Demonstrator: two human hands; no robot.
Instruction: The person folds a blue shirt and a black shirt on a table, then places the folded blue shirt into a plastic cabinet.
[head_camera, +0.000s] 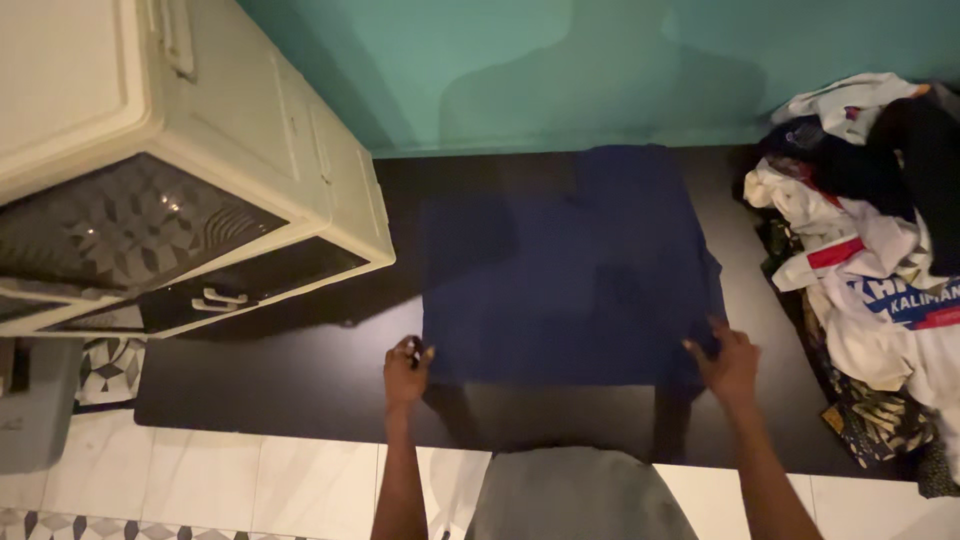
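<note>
The left hand (406, 372) pinches the near left corner of a dark blue shirt (565, 270), fingers closed on the cloth. The right hand (728, 362) lies on the shirt's near right corner, fingers spread; whether it grips the edge or only presses it flat I cannot tell.

The shirt lies spread and partly folded on a black mat (300, 370) on the floor, its far edge close to the teal wall (560, 70). It looks like thin, soft knit: light, limp, with no stiffness, likely to sag or crease wherever it is unsupported. Corners and hems seem the best holds, both sides lifted together so it stays square.

Left of the shirt stands a cream cabinet (250, 150). Right of it, just off the mat's edge, is a pile of clothes (870, 240), mostly white and dark.
</note>
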